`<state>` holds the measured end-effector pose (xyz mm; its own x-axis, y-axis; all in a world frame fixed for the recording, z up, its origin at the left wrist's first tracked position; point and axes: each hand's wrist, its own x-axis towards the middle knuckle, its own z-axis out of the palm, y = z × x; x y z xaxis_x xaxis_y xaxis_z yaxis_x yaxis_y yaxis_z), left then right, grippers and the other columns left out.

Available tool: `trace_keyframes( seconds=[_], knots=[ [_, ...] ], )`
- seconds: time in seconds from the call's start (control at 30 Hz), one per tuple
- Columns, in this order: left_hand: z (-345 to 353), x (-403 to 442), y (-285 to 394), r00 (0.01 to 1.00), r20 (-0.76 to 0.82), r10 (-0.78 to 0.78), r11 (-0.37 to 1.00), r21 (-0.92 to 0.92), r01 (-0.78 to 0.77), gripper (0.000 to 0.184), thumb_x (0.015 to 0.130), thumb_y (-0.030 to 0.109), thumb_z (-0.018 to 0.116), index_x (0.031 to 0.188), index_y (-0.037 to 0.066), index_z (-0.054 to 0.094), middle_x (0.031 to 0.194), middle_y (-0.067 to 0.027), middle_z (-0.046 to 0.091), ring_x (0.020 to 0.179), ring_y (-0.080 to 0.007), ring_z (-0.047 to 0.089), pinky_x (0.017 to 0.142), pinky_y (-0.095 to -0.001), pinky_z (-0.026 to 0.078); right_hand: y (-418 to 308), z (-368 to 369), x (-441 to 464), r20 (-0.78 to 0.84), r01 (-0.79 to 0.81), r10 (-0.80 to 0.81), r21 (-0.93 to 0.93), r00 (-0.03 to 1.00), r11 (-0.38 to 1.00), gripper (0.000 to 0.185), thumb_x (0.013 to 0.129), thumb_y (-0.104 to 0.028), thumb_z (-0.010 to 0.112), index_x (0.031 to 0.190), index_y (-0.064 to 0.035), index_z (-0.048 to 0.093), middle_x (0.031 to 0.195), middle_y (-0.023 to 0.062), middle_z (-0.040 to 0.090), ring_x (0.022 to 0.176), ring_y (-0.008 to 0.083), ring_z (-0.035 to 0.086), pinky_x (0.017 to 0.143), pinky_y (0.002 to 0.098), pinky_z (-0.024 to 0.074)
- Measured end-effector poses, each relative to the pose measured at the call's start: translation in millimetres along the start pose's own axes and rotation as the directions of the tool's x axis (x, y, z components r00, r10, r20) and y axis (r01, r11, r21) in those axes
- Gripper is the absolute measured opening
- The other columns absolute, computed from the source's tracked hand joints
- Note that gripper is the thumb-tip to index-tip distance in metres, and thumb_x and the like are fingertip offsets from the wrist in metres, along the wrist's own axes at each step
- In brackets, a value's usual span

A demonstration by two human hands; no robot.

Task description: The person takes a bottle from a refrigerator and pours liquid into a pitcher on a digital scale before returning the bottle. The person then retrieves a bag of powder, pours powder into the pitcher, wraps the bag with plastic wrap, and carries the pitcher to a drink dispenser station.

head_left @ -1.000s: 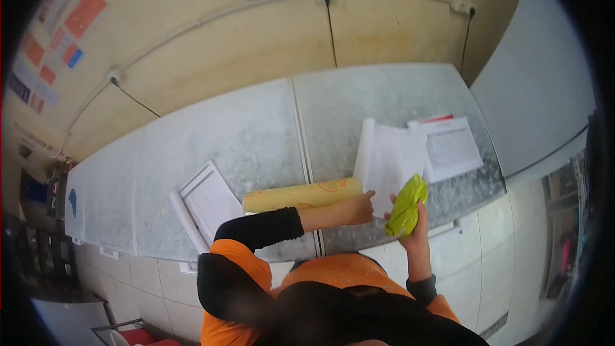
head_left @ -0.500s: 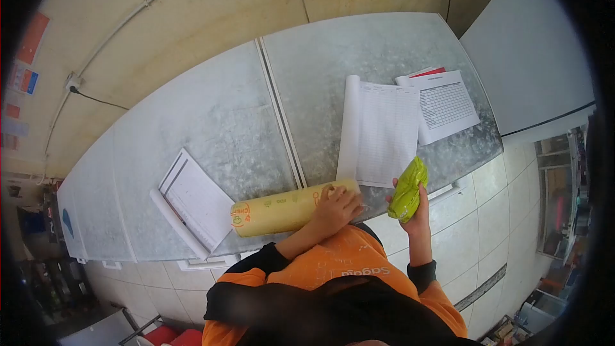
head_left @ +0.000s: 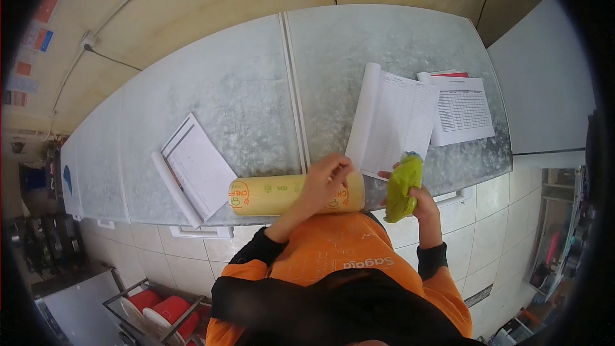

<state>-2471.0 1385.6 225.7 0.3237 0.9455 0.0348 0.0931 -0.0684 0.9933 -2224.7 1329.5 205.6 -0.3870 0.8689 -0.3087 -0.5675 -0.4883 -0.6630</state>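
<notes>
A yellowish roll of cling film point(head_left: 272, 195) with red and green print lies along the front edge of the metal worktop. My left hand point(head_left: 325, 179) is over its right part, fingers bent and a little apart, with nothing visible in them. Whether the fingertips touch the film I cannot tell. To the right, my right hand point(head_left: 425, 204) is closed around a crumpled yellow-green plastic packet point(head_left: 403, 186), held upright beside the worktop edge. Some of the right fingers are hidden behind the packet.
An open ledger point(head_left: 400, 122) and a stack of printed sheets point(head_left: 464, 112) lie at the right of the worktop point(head_left: 230, 109). Another pad of paper point(head_left: 198, 170) is left of the roll. A rack with red-and-white items point(head_left: 170, 314) stands at lower left.
My left hand has lifted from lying on the roll, its fingers now bent above it. The roll has turned, showing more print. The green packet has tilted in my right hand. The view has shifted.
</notes>
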Motion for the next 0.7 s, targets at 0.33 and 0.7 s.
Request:
trace_keyframes(
  seconds=[0.33, 0.7],
  knots=[
    [-201.6, -102.2, -15.8, 0.814, -0.579, 0.046, 0.423, 0.749, 0.509, 0.022, 0.074, -0.004, 0.06, 0.095, 0.002, 0.056, 0.075, -0.0124, 0.056, 0.064, -0.0208, 0.054, 0.059, -0.0313, 0.044, -3.0, -27.8, 14.0, -0.091, -0.119, 0.112, -0.076, 0.99, 0.99, 0.071, 0.073, -0.031, 0.066, 0.131, -0.0047, 0.035, 0.115, 0.0189, 0.053, 0.092, 0.0354, 0.06, 0.078, 0.05, 0.0522],
    [-136.8, -186.8, -15.3, 0.821, -0.57, 0.025, 0.818, 0.484, 0.311, 0.036, 0.066, -0.005, 0.064, 0.099, 0.007, 0.063, 0.109, -0.0119, 0.056, 0.101, -0.0297, 0.053, 0.088, -0.0372, 0.043, 1.2, 34.5, 65.5, 0.114, -0.269, 0.268, -0.007, 0.957, 0.963, 0.067, 0.073, -0.026, 0.068, 0.128, -0.0012, 0.038, 0.116, 0.0192, 0.053, 0.102, 0.0353, 0.055, 0.082, 0.0526, 0.0494]
  ],
)
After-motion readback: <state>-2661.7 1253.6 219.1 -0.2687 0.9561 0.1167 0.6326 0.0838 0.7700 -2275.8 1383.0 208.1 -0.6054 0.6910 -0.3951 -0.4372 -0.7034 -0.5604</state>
